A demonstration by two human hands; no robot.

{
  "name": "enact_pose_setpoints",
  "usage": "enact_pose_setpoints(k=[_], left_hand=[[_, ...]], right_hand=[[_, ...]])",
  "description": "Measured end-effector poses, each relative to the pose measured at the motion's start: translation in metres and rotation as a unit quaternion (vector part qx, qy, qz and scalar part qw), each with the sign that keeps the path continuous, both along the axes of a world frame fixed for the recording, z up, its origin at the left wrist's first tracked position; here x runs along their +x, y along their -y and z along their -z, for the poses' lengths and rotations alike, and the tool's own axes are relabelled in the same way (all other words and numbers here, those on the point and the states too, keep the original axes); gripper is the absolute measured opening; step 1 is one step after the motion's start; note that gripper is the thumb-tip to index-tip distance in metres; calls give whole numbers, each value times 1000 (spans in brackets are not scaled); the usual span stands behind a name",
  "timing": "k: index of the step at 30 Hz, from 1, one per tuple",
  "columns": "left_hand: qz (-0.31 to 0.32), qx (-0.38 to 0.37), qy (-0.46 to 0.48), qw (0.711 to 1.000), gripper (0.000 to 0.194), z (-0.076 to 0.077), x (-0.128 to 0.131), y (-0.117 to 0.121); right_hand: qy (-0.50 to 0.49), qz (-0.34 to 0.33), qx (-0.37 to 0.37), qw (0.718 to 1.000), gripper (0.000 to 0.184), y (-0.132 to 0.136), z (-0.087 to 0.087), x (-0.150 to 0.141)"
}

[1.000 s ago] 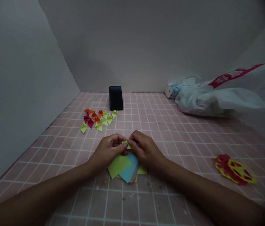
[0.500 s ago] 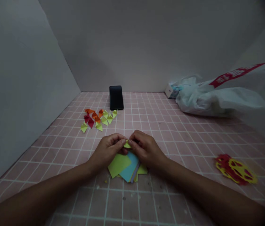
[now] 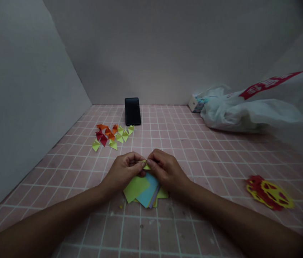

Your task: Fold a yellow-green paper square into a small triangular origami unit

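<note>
Between my two hands is a small folded piece of yellow paper (image 3: 146, 166), partly hidden by the fingers. My left hand (image 3: 123, 170) is closed in a pinch on its left side. My right hand (image 3: 166, 168) pinches it from the right, thumb and forefinger close to the left fingertips. Just below the hands lies a fanned stack of coloured paper sheets (image 3: 146, 195), with yellow-green, light blue and purple showing. Farther off to the left sit several small folded paper figures (image 3: 110, 135) in red, orange and yellow.
A black phone (image 3: 132, 111) leans up near the back wall. At the back right, a white plastic bag (image 3: 229, 113) with red print lies against a small box (image 3: 193, 104). Red and yellow paper cutouts (image 3: 269, 193) are on the right of the pink grid-patterned tabletop (image 3: 199, 150).
Both hands stay in nearly the same place. The fingers shift slightly on the folded yellow paper, whose visible part looks a little different. Nothing else has moved.
</note>
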State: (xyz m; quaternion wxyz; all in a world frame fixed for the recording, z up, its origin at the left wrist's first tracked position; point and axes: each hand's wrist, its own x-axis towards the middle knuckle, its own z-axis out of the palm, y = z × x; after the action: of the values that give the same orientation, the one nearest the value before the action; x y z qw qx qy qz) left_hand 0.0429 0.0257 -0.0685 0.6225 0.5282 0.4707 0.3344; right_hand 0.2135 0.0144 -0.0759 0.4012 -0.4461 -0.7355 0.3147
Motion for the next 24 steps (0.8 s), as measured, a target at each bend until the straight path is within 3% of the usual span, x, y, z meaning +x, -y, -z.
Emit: enact_pose_setpoints(k=[8,14,17,24], left_hand=[[-28,10,-22,999,20,-3,0,0],[-37,11,-21,999,20,1,-1,-3],[-42,10,-22,999,19,1,-1,-4],[-46,17,-19,999,19,1,-1,0]], right_hand=[[-147,-1,-171,974,15,-4,1,2],[-198,-10,-232,952,13,-5,1,1],[-188,-18,-223,956,12,-6,1,2],[-73,-22,-124,989,6,-8,3,5]])
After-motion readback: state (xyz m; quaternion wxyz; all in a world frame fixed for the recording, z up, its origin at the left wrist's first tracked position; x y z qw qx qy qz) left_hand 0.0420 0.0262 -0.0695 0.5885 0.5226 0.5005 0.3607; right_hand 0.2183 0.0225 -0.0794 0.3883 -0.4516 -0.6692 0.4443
